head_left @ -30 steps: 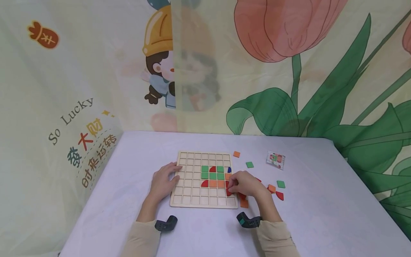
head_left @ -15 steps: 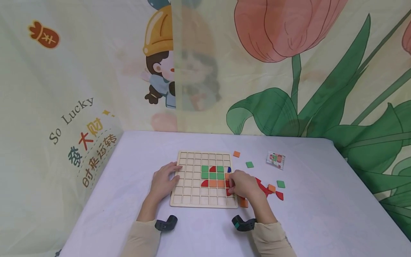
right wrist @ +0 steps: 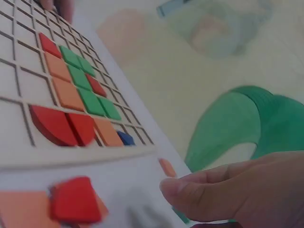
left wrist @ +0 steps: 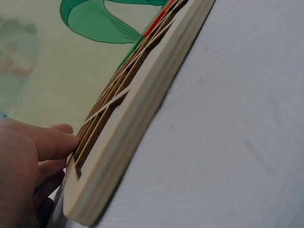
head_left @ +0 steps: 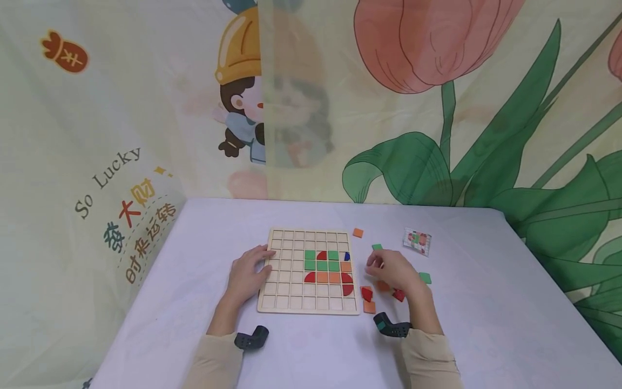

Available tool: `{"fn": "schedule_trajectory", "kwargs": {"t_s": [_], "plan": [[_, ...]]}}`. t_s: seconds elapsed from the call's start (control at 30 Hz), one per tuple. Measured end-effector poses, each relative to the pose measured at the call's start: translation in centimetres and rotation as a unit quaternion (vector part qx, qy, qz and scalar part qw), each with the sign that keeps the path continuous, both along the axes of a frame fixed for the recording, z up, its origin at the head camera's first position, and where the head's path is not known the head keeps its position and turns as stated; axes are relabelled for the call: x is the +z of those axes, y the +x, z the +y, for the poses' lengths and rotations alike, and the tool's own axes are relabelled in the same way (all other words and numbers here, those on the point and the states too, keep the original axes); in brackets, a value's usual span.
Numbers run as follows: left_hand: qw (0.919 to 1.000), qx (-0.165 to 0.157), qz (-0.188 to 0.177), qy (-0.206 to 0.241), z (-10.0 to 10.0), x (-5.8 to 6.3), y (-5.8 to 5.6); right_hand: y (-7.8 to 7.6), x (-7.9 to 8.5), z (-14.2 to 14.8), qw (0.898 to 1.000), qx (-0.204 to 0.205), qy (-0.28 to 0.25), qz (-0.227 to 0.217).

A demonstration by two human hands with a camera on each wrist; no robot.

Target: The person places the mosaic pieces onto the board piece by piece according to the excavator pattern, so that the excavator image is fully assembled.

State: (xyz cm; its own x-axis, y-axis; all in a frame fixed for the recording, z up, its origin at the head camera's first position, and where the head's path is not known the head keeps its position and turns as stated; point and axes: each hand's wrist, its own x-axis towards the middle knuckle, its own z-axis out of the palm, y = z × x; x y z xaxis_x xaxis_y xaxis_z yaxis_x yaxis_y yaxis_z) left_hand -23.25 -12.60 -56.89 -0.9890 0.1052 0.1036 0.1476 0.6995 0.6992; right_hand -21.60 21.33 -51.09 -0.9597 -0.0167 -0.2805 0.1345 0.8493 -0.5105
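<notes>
A square wooden grid board [head_left: 291, 302] lies flat on the table. Green, orange, red and blue pieces fill part of its right half. My left hand [head_left: 247, 273] rests on the board's left edge; in the left wrist view the thumb touches its top near a corner. Just right of the board, my right hand [head_left: 392, 268] hovers with bent fingers, and no piece shows in it. Two red rounded pieces [head_left: 347, 289] sit one above the other in the right column. A loose red piece [right wrist: 76, 199] lies on an orange tile beside the board.
Another orange tile [head_left: 369, 307] lies at the board's lower right. Red pieces [head_left: 398, 295] and an orange tile [head_left: 383, 286] are partly under the right hand. Farther back are a green tile [head_left: 377, 247], an orange tile [head_left: 358, 233] and a small patterned card [head_left: 417, 241].
My right hand has left the red piece in the board's right column and moved right, over the loose pieces. The red piece stays in its cell. My left hand has not moved.
</notes>
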Motion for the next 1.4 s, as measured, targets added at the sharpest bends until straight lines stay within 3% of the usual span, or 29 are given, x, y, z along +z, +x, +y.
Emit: {"fn": "schedule_trajectory", "kwargs": {"t_s": [0.23, 0.43, 0.73, 1.13, 1.4], "plan": [[1.0, -0.002, -0.002, -0.004, 0.2, 0.1, 0.0, 1.0, 0.0, 6.7, 0.997, -0.065, 0.007, -0.031], [1.0, -0.001, -0.004, -0.007, 0.1, 0.0, -0.1, 1.7, -0.1, 9.3, 0.996, -0.065, 0.027, -0.054], [1.0, 0.0, 0.003, -0.007, 0.0, 0.0, 0.0, 2.0, 0.1, 9.4, 0.994, -0.053, 0.018, -0.09], [1.0, 0.002, 0.001, -0.001, 0.1, 0.2, -0.1, 1.3, -0.3, 8.1, 0.995, -0.085, 0.018, -0.057], [1.0, -0.001, -0.004, -0.005, 0.0, 0.3, 0.0, 0.8, 0.9, 5.5, 0.997, -0.074, -0.001, 0.02]]}}
